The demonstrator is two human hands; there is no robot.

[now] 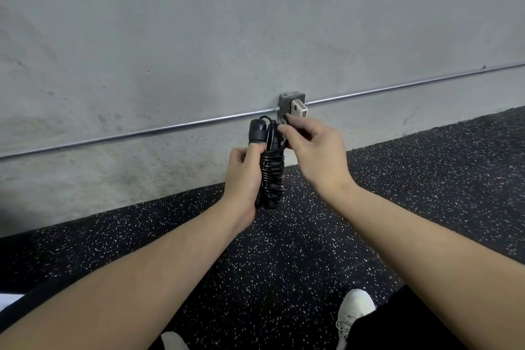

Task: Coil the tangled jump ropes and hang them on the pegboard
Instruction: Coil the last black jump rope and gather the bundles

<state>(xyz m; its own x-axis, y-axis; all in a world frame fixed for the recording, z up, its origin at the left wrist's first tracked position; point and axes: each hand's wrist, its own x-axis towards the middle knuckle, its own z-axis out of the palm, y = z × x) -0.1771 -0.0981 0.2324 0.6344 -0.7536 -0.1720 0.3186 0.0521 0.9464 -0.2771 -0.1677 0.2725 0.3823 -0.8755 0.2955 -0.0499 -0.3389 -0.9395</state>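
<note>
The left hand (244, 176) was curled round a black jump rope (271, 170) bundled upright, its thumb pressed on the handle (258, 131) that stood up out of the top of that grip, with the wound turns of cord lying just to the right of the palm and the bundle's lower end poking out below it. Above and to the right of that grip, the right hand (312, 150) pinched a loose loop of cord between thumb and fingertips, close against the top of the bundle. Judging by the tight wraps, the coiling of this rope looked nearly done, with only the last bit of cord left to tuck or wrap. Hanging was not yet done: no pegboard showed anywhere, only a concrete wall (199, 23) beyond the hands, a metal conduit (142, 133) running behind them, and a junction box (292, 106) just above the right hand's pinch. Whether other ropes remained tangled could not be told
</note>
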